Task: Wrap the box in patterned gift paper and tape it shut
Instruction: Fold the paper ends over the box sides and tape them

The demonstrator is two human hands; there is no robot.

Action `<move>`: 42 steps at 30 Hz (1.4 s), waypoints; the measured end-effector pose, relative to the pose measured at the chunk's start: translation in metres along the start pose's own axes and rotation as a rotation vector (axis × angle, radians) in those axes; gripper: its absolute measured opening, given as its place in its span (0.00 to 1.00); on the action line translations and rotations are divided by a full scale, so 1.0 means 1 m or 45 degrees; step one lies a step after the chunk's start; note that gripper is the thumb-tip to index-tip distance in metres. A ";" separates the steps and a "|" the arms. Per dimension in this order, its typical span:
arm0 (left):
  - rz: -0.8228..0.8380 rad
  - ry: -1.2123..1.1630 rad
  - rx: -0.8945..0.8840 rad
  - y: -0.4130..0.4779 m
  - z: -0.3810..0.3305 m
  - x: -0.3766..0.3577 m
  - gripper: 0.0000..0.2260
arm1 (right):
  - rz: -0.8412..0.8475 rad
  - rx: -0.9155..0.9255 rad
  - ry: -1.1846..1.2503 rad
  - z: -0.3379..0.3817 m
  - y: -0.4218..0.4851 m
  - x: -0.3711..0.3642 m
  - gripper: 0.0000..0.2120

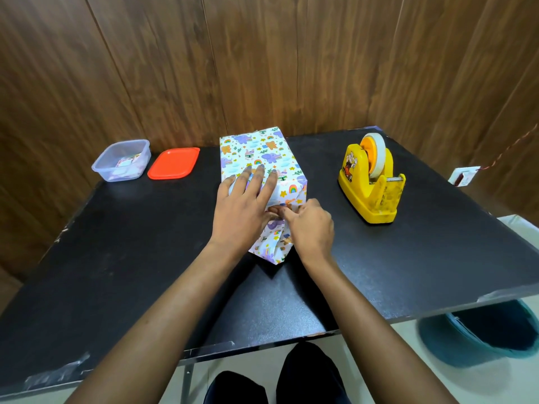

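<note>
A box wrapped in white gift paper with elephants and rainbows lies lengthwise in the middle of the black table. My left hand lies flat on its top, fingers straight, pressing the paper down. My right hand is at the near end of the box, fingers curled, pinching the folded end flap against that end face. The loose paper of the flap sticks out toward me below both hands. The yellow tape dispenser with a white roll stands to the right, untouched.
A clear plastic tub holding paper scraps and its red lid sit at the back left. A wood-panelled wall runs behind the table. A teal bin stands on the floor under the table's right corner. My knees show below the front edge.
</note>
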State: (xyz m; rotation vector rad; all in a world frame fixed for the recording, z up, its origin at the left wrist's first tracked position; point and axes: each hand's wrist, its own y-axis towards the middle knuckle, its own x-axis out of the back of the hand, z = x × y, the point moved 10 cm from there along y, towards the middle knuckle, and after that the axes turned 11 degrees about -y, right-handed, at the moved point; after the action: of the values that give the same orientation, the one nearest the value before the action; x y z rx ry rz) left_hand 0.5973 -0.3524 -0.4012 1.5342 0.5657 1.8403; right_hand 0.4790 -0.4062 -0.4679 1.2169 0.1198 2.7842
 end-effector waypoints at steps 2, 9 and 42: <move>0.004 -0.015 0.012 -0.001 0.000 0.000 0.27 | 0.007 -0.045 -0.032 -0.007 0.001 0.004 0.25; 0.042 -0.056 0.033 0.005 0.001 0.005 0.24 | 0.126 0.114 -0.078 -0.012 0.021 0.004 0.23; 0.267 -0.615 0.104 -0.004 0.032 0.010 0.30 | 0.024 -0.328 0.342 -0.075 0.092 0.148 0.21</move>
State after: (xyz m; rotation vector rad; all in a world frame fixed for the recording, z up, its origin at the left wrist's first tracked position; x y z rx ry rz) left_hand 0.6282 -0.3453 -0.3900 2.0704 0.2604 1.5187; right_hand 0.3183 -0.4814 -0.4005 0.7882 -0.2244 2.8525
